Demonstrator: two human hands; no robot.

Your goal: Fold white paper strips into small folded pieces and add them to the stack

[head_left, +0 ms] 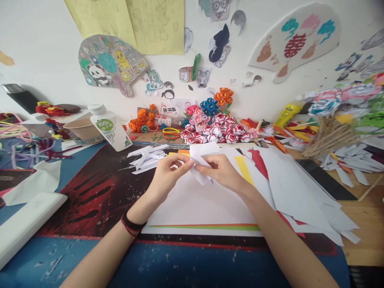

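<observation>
Both of my hands meet over a stack of large paper sheets. A small piece of folded white paper is pinched between them. My left hand closes thumb and forefinger on its left edge, and a dark band circles that wrist. From the other side, my right hand grips the same paper with thumb and fingers. The fingertips partly cover the paper, so its exact folds cannot be made out. Just left of the hands lies a pile of narrow white paper strips.
Red-and-white paper flowers and orange flowers crowd the back. A white bottle stands back left. A long white box lies at the left. Loose white sheets spread rightward, near a yellow bottle.
</observation>
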